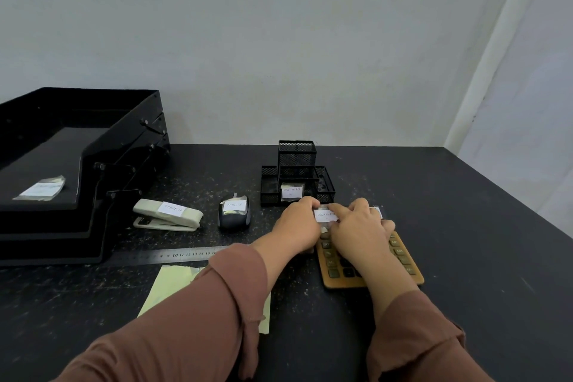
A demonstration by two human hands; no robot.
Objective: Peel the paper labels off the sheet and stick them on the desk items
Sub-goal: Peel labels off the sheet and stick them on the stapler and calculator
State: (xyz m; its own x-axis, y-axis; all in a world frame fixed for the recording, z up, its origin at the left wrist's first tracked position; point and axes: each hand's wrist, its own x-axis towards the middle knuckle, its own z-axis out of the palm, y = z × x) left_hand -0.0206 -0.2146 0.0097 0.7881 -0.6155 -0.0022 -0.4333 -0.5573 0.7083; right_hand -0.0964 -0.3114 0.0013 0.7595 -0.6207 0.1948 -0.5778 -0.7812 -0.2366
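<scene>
Pressing label [325,215] onto calculator [403,263]: right hand [356,226] flat, left hand [299,220] curled, grip unclear.
Stapler [169,214], mouse [234,214], pen holder [297,174], tray [77,139] labelled; ruler [173,255] seemingly bare.

An office desk: stacked letter trays [77,146], a stapler [167,214], a mesh pen holder [297,170], a calculator [372,260].
</scene>
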